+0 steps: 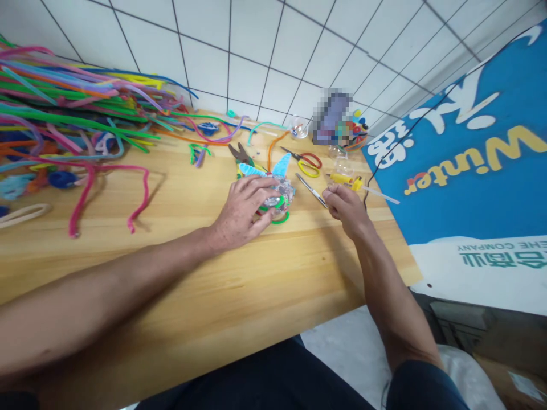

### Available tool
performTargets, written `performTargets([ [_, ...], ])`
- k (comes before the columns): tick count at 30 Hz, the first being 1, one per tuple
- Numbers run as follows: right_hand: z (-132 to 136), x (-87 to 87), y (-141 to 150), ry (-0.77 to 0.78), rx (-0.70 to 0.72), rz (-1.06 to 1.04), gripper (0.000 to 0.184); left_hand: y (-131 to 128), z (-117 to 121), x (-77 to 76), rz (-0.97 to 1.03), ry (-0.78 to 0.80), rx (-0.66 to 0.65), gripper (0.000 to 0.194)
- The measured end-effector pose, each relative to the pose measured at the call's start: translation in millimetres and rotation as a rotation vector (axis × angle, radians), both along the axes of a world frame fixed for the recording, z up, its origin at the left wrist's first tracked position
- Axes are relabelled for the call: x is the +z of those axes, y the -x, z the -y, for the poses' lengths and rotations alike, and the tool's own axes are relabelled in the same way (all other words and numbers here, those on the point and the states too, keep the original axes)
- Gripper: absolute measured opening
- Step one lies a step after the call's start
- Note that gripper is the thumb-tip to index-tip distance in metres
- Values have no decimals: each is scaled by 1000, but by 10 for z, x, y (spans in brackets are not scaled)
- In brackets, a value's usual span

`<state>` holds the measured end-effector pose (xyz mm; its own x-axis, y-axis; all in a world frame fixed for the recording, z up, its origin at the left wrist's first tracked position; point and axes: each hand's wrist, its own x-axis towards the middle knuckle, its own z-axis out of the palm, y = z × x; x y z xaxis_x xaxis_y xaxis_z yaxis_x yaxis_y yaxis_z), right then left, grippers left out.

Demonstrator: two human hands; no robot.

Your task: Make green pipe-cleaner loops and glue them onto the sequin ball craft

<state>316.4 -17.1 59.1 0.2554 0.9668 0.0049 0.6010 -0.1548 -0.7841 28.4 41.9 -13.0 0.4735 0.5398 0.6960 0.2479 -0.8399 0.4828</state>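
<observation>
My left hand (252, 208) lies over a clear, glittery craft ball (285, 191), its fingers curled round the near side. Two light-blue ear-shaped pieces (281, 165) stick up from the ball, and a green pipe cleaner (281, 218) curves along its front. Part of the ball is hidden under my fingers. To the right, my right hand (345, 206) is closed in a pinch above the table; what is in the fingertips, if anything, is too small to make out. A white pen (311, 189) lies beside it, and just behind is a yellow glue gun (346, 181) with a clear glue stick.
Pliers (240, 155) and red-and-yellow scissors (308, 162) lie behind the ball. A large heap of coloured pipe cleaners (77, 108) covers the back left. Clear plastic balls (298, 127) stand near the tiled wall (252, 68). A dark cord (405, 128) crosses the blue printed board (461, 188).
</observation>
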Motion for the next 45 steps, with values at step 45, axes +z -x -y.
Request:
performTargets([
  [45, 187, -295, 734, -282, 168, -322, 16, 18, 31, 30, -56, -65, 38, 28],
])
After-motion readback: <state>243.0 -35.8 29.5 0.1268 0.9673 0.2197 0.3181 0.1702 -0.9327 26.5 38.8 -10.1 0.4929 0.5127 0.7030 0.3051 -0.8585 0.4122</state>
